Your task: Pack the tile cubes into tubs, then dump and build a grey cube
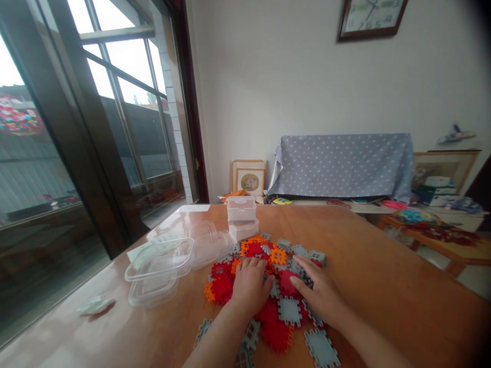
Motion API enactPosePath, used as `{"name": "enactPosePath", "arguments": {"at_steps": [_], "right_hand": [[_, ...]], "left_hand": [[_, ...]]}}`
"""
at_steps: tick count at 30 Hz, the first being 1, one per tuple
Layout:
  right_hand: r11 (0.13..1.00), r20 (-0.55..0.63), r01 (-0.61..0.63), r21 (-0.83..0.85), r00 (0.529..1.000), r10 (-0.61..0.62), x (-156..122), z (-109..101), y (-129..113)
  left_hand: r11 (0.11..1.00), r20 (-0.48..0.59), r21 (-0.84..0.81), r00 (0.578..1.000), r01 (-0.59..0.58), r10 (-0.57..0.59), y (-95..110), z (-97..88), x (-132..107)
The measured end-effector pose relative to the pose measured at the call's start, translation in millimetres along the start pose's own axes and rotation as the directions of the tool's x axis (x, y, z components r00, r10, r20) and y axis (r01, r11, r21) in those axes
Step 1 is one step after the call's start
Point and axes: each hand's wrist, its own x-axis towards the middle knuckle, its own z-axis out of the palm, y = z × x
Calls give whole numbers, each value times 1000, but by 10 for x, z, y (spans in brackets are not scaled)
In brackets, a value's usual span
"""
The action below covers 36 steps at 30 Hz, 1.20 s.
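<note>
Where the pieces lie: interlocking pieces (289, 310) heaped; white boxes (241, 209) at eleven o'clock, clear tubs (153, 278) at nine.
Left hand (251, 286): on heap, fingers near together, thumb apart; cannot tell whether gripping.
Right hand (320, 289): heap's three o'clock; fingers and thumb apart.
Heap progress: judged early; colours mixed, most pieces apparently loose.
Wall clock (372, 18): 7, 6, 5 legible; no brand readable.

Wall clock (371, 19) above polka-dot cloth (343, 166)
</note>
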Motion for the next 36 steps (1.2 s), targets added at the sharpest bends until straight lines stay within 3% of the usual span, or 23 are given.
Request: {"name": "enactPosePath", "arguments": {"at_steps": [4, 6, 10, 13, 16, 21, 25, 27, 33, 36], "right_hand": [[969, -132, -149, 196, 975, 177, 68, -325, 97], [948, -175, -258, 189, 941, 291, 97, -499, 248], [923, 42, -385, 27, 923, 384, 63, -678, 526], [925, 185, -377, 38, 913, 364, -8, -617, 522], [914, 215, -378, 148, 914, 343, -42, -505, 379], [879, 121, -386, 279, 923, 366, 63, -480, 371], [929, -120, -360, 89, 922, 369, 195, -513, 678], [941, -167, -337, -19, 929, 330, 224, -476, 795], [956, -96, -277, -97, 959, 268, 202, -239, 717], [973, -32, -231, -5, 973, 230, 212, -221, 593]], "left_hand": [[1000, 0, -3, 1000, -6, 6, 2, 11, 10], [1000, -2, -5, 1000, -12, 12, 1, 19, 16], [999, -1, -27, 1000, -18, 18, 2, 24, 26], [999, -10, -42, 1000, -27, 26, -5, 23, 33], [998, -25, -56, 999, -34, 33, -19, 20, 44], [995, -74, -92, 997, -45, 38, -44, 16, 62], [993, -74, -103, 996, -54, 47, -55, 21, 64], [994, -55, -94, 997, -61, 56, -50, 13, 60], [993, -31, -85, 996, -81, 78, 15, -71, 17], [991, 1, -86, 995, -98, 99, 59, -100, -14]]}}
